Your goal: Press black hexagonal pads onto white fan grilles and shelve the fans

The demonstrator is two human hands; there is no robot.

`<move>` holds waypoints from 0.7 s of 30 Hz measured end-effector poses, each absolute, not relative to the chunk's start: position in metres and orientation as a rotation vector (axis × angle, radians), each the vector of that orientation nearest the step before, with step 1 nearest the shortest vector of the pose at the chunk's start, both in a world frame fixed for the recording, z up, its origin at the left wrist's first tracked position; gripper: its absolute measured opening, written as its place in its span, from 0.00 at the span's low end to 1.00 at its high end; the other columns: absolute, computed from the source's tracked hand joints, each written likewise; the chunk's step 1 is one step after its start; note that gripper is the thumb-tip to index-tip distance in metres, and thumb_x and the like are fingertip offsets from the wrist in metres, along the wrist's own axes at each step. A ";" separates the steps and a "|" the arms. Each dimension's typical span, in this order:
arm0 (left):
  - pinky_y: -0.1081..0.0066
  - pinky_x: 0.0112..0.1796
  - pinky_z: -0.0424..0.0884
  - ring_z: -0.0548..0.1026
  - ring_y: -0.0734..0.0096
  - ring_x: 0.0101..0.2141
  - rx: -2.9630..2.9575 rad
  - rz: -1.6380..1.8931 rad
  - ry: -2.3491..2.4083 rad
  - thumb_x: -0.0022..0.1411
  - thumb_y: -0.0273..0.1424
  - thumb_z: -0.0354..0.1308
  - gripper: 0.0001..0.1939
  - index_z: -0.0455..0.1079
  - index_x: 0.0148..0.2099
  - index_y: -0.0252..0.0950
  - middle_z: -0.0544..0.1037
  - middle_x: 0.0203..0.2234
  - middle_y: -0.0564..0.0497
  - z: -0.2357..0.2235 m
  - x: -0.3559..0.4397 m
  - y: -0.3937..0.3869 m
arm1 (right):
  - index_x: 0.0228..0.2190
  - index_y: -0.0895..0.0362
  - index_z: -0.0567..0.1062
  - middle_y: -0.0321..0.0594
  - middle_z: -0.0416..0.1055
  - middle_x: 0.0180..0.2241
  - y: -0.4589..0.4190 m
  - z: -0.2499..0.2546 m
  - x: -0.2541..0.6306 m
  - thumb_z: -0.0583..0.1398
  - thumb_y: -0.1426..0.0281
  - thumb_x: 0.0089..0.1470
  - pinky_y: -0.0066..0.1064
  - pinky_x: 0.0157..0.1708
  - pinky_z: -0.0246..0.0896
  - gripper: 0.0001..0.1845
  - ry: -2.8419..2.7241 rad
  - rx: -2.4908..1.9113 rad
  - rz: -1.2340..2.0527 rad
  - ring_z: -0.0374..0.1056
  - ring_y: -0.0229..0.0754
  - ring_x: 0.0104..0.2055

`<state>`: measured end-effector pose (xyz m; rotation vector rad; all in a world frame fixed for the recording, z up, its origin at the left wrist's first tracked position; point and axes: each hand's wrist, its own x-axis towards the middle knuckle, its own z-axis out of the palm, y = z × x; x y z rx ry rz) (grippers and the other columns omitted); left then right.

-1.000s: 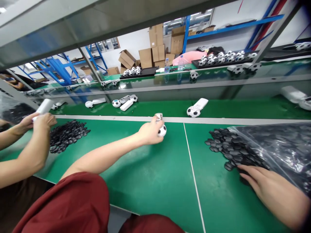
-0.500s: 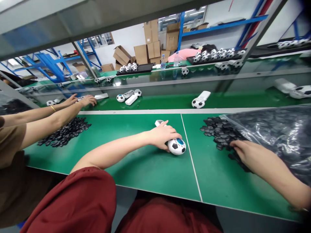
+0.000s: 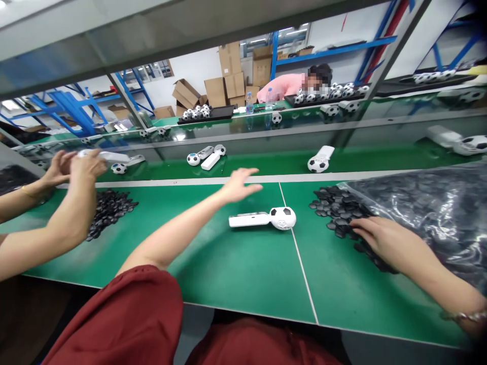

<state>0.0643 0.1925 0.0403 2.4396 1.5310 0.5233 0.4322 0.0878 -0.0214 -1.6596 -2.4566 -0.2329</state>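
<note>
A white device with a soccer-ball head and a flat handle (image 3: 282,218) lies on the green work surface, its handle pointing left. Just beyond its handle, my left hand (image 3: 239,186) hovers open and empty, fingers apart, not touching it. My right hand (image 3: 380,237) has its thumb and fingers pinched at the edge of a pile of small black flat pieces (image 3: 335,208). What sits between those fingertips is hidden. Beside that hand lies a clear plastic bag (image 3: 429,203) full of similar black pieces.
Along the green belt (image 3: 262,165) beyond the white strip lie more ball-headed devices (image 3: 318,162). At left, a co-worker's hands (image 3: 81,165) hold a white device above another black pile (image 3: 114,208). Across the line are a person in pink, trays of ball heads (image 3: 327,96) and cardboard boxes (image 3: 228,76).
My left hand has let go of the ball-headed device and moved up and left. The device now lies with its handle in view. My right hand stays at the black pile. The co-worker has lifted a device.
</note>
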 end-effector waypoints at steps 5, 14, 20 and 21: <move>0.60 0.54 0.55 0.60 0.54 0.54 2.151 0.517 2.083 0.56 0.28 0.53 0.27 0.57 0.59 0.34 0.64 0.55 0.43 0.051 -0.027 0.280 | 0.41 0.54 0.72 0.44 0.72 0.39 0.087 -0.038 0.434 0.49 0.62 0.56 0.38 0.37 0.67 0.17 -2.336 -1.698 -0.033 0.70 0.48 0.38; 0.51 0.50 0.58 0.57 0.52 0.55 1.913 0.323 2.392 0.59 0.35 0.55 0.27 0.54 0.59 0.37 0.55 0.58 0.42 0.031 -0.076 0.354 | 0.39 0.44 0.70 0.46 0.68 0.42 0.092 -0.071 0.458 0.50 0.60 0.56 0.45 0.42 0.65 0.13 -2.221 -1.655 0.034 0.69 0.52 0.41; 0.56 0.45 0.65 0.66 0.60 0.47 2.023 0.284 2.323 0.62 0.36 0.52 0.22 0.56 0.56 0.36 0.60 0.53 0.44 0.023 -0.059 0.344 | 0.34 0.47 0.71 0.48 0.67 0.37 0.091 -0.057 0.452 0.52 0.59 0.53 0.40 0.35 0.68 0.10 -2.174 -1.705 0.073 0.70 0.51 0.37; 0.58 0.45 0.65 0.67 0.60 0.45 2.050 0.276 2.306 0.61 0.35 0.53 0.23 0.57 0.56 0.37 0.60 0.53 0.44 0.024 -0.058 0.335 | 0.33 0.47 0.71 0.48 0.67 0.36 0.091 -0.051 0.449 0.52 0.59 0.54 0.39 0.34 0.69 0.10 -2.177 -1.713 0.082 0.70 0.50 0.36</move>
